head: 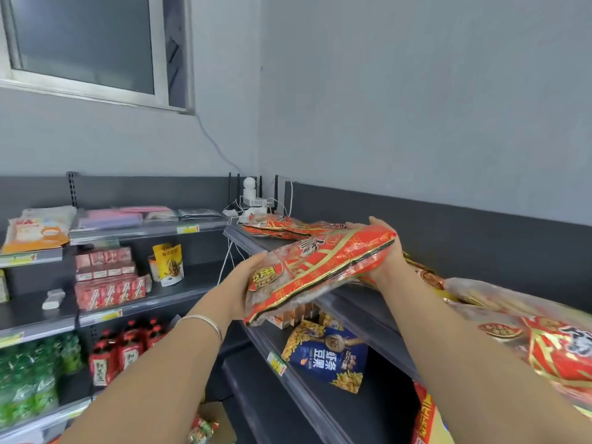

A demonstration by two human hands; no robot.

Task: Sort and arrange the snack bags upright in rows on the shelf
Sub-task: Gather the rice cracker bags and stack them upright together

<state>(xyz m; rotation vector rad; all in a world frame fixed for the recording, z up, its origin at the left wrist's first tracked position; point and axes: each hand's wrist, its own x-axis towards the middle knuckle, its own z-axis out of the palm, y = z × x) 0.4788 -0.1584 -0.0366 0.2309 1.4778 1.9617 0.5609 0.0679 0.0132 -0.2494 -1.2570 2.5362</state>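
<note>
The dark top shelf (362,312) of the right-hand unit runs from the corner toward the camera. Red snack bags lie flat on it rather than upright: a near pile (528,331) sprawls at the right edge of view, and far bags (282,227) rest by the corner. Between those 2 groups the held bag (320,267) hangs just above the shelf's front edge, tilted with its near end lower; whether it is 1 bag or 2 pressed together is hard to tell. On the shelf below, a blue bag (330,354) leans by itself. The left hand (253,278) grasps the near end, thumb on top and fingers underneath, and the right hand (382,251) clasps the far end with fingers wrapped over its edge. A thin bracelet (205,320) circles the left wrist. The bag looks like glossy film: light, soft and crinkly, so it will likely sag in the middle and slide against its neighbours, and the contents may crush if squeezed. The sealed ends or side seams probably give the firmest purchase for tipping it upright against the back panel.
</note>
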